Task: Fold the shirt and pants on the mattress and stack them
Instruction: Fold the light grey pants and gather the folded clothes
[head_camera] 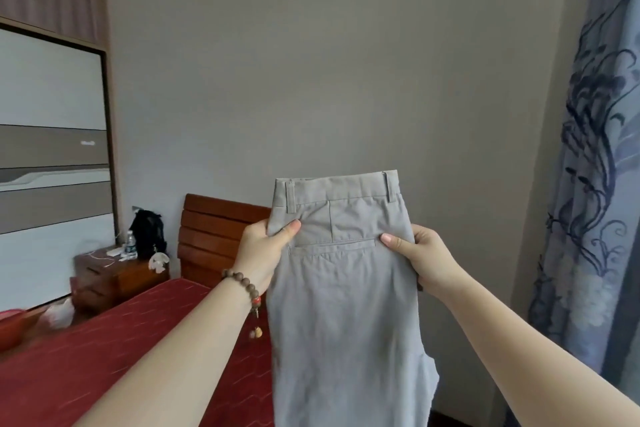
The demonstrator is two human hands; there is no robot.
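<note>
The pants point(346, 288) hang upright before the wall, above the mattress point(104, 367), left hand point(265, 253) on their left edge, right hand point(420, 256) on their right. Behind the mattress stands the headboard point(214, 236); left of it, a nightstand point(114, 274) bears a bottle point(130, 246) and bag point(149, 232). A curtain point(595, 184) hangs right.

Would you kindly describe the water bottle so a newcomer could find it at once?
Start at the wooden headboard behind the red mattress; left of it stands a brown nightstand. The water bottle stands on it, left of a black bag, the only clear, upright thing there.

Grey pants point(343, 305) held upright in air, waistband up, legs hanging
</note>
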